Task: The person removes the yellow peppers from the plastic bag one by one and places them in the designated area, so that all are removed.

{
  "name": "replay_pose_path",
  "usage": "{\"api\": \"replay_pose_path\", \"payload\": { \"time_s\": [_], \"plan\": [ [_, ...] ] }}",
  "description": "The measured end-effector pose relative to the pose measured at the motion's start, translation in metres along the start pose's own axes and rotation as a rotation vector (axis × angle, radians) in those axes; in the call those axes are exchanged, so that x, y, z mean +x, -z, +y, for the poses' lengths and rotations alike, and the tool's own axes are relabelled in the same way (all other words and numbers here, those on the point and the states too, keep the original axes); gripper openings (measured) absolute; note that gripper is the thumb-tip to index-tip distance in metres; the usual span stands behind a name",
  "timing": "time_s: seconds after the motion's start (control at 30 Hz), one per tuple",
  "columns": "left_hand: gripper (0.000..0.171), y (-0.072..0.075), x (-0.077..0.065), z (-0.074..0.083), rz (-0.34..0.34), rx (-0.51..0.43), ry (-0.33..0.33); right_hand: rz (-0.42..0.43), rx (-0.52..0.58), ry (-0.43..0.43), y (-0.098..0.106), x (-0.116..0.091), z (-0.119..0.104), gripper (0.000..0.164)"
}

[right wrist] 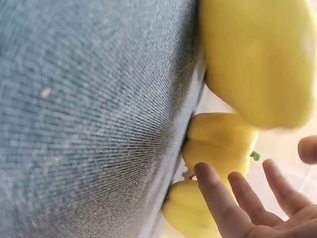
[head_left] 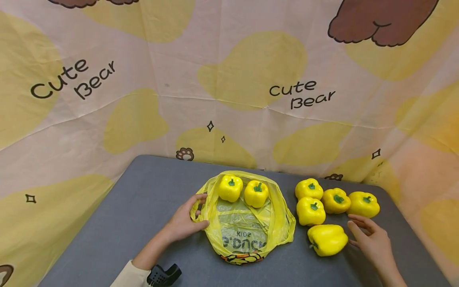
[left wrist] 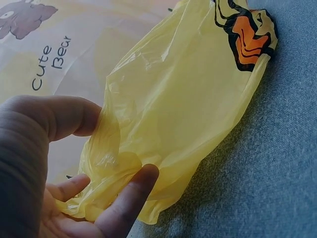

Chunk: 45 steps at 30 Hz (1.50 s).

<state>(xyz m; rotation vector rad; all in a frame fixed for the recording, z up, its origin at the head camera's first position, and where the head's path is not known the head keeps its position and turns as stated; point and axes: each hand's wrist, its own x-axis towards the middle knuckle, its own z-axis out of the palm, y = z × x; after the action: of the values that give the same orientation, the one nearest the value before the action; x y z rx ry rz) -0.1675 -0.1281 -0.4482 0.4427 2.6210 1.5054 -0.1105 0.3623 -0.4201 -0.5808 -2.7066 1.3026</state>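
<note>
A yellow plastic bag (head_left: 240,223) lies with its mouth spread, two yellow bell peppers (head_left: 230,188) inside at its far side. My left hand (head_left: 188,217) grips the bag's left edge, thumb on the near side; in the left wrist view the thin plastic (left wrist: 158,114) bunches between thumb and fingers. On the right, one yellow bell pepper (head_left: 328,240) lies on its side, stem toward the bag. My right hand (head_left: 369,239) hovers just right of it, fingers spread and holding nothing. The right wrist view shows a gap between the fingers (right wrist: 218,198) and that large near pepper (right wrist: 262,59).
Several more yellow bell peppers (head_left: 336,200) are grouped behind the lying one, right of the bag. All rest on a grey table (head_left: 143,191). A patterned cloth (head_left: 244,99) hangs behind the table and along its sides.
</note>
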Motion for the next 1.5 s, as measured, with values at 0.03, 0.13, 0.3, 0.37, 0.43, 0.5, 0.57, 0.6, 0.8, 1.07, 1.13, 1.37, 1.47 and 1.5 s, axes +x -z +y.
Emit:
{"api": "replay_pose_path", "payload": {
  "time_s": [0.03,0.13,0.3,0.37,0.43,0.5,0.57,0.6,0.8,1.07,1.13,1.37,1.47,1.5],
  "plan": [
    [0.073,0.000,0.000,0.000,-0.001,0.001,0.000,-0.004,-0.008,0.010,0.000,-0.001,0.000,0.061],
    [0.073,0.000,-0.001,0.000,0.000,0.002,0.004,-0.018,-0.030,0.066,-0.001,-0.005,-0.001,0.058],
    [0.072,0.000,-0.001,0.001,0.010,0.001,-0.011,-0.036,-0.128,0.184,-0.002,-0.014,-0.009,0.056],
    [0.071,0.001,-0.001,0.001,0.011,0.002,-0.024,-0.046,-0.156,0.206,-0.003,-0.018,-0.014,0.057],
    [0.071,0.001,-0.001,0.001,0.006,0.001,-0.038,-0.055,-0.176,0.229,-0.005,-0.023,-0.018,0.056],
    [0.071,0.001,-0.001,0.001,0.004,0.003,-0.040,-0.063,-0.198,0.258,-0.007,-0.028,-0.022,0.055],
    [0.071,0.001,-0.001,0.001,0.004,-0.002,-0.032,-0.066,-0.233,0.295,-0.010,-0.032,-0.024,0.054],
    [0.071,0.001,-0.001,0.001,0.004,-0.001,-0.024,-0.061,-0.260,0.316,-0.012,-0.033,-0.025,0.053],
    [0.072,0.001,-0.001,0.002,-0.002,-0.010,0.008,-0.055,-0.372,0.386,-0.019,-0.035,-0.025,0.050],
    [0.072,0.000,-0.001,0.001,-0.004,-0.015,0.015,-0.090,-0.432,0.412,-0.021,-0.032,-0.021,0.058],
    [0.072,0.000,-0.001,0.000,-0.004,-0.011,0.013,-0.092,-0.441,0.423,-0.021,-0.031,-0.020,0.059],
    [0.072,0.000,-0.001,0.000,0.002,0.006,0.019,-0.077,-0.420,0.420,-0.019,-0.029,-0.016,0.054],
    [0.072,0.000,-0.001,0.000,0.003,0.009,0.021,-0.077,-0.394,0.382,-0.014,-0.028,-0.015,0.055],
    [0.072,0.000,-0.001,0.000,0.002,0.007,0.022,-0.073,-0.387,0.363,-0.012,-0.027,-0.015,0.056]
  ]
}}
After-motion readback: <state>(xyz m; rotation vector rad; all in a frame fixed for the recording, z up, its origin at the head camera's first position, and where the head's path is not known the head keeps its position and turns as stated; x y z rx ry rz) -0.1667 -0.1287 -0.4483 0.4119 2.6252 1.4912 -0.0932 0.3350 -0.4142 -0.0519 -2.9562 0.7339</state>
